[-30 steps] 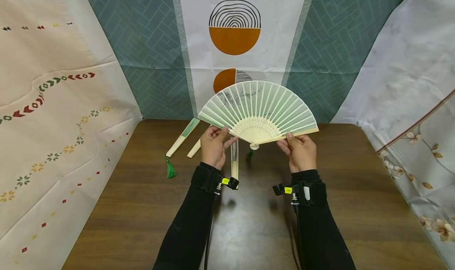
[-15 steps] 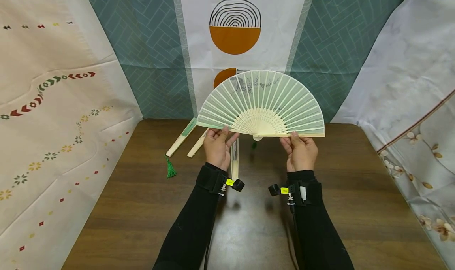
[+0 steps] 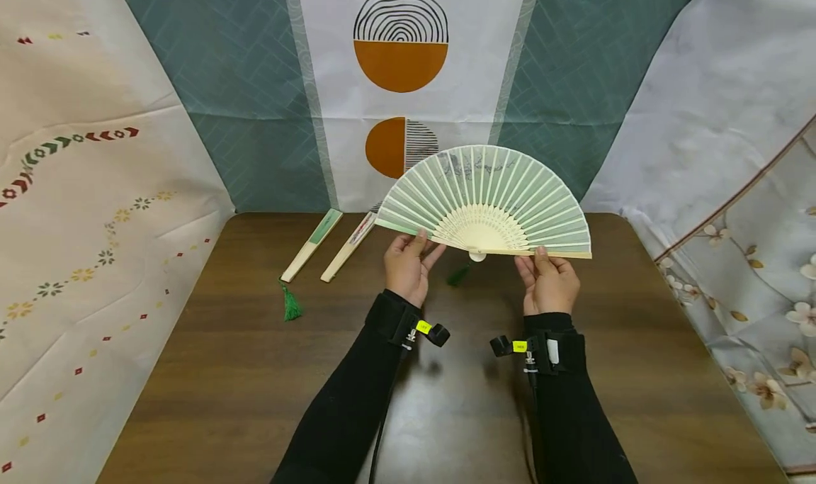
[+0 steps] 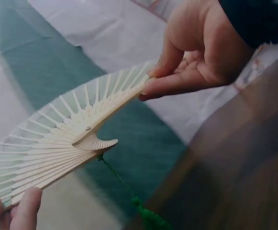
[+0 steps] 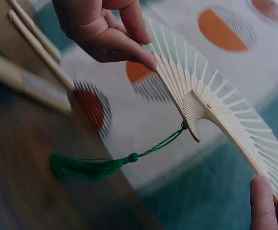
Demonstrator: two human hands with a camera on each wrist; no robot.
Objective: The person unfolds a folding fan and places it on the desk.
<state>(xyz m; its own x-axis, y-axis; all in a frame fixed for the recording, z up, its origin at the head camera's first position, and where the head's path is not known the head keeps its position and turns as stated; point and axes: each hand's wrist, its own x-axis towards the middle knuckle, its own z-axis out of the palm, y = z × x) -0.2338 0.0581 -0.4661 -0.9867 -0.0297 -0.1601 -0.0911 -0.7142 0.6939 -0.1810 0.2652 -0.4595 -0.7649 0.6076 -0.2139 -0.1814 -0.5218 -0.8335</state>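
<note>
A pale green folding fan (image 3: 482,230) with cream ribs is spread wide above the far part of the table. In the head view my left hand (image 3: 408,271) pinches its left end rib between thumb and fingers. My right hand (image 3: 551,284) pinches the opposite end rib the same way. A green tassel (image 5: 88,167) hangs on a cord from the fan's pivot end, and a faint dark drawing marks the leaf. Both wrist views catch the ribs converging at a small rivet (image 4: 87,128).
Two folded fans (image 3: 312,246) (image 3: 348,247) lie slanted at the table's back left, the outer one with a green tassel (image 3: 291,305). Another folded fan (image 5: 26,79) shows in the right wrist view. Patterned cloths hang behind the wooden table (image 3: 210,370) and on both sides.
The spread fan first rises and levels out, then comes down somewhat and shifts right, both hands still holding it. The head view has turned slightly to the right.
</note>
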